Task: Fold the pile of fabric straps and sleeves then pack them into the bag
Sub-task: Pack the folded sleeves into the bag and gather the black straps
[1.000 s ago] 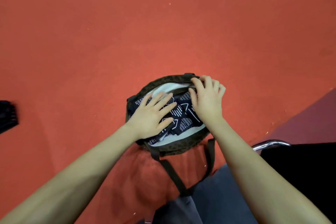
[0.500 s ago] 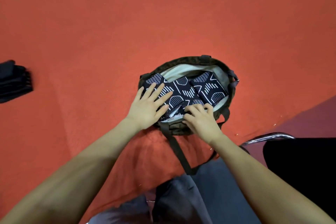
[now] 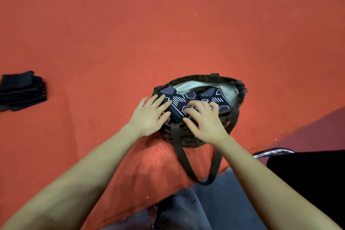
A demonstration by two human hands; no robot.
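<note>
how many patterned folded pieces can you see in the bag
3 on top: one at the bag's left end, one in the middle under both hands, one at the right. More may lie hidden underneath.

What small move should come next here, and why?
Probably reach the left hand to the black folded stack on the red cloth: the patterned pieces already lie inside the bag, both hands flat on them, and that stack is still unpacked.
</note>
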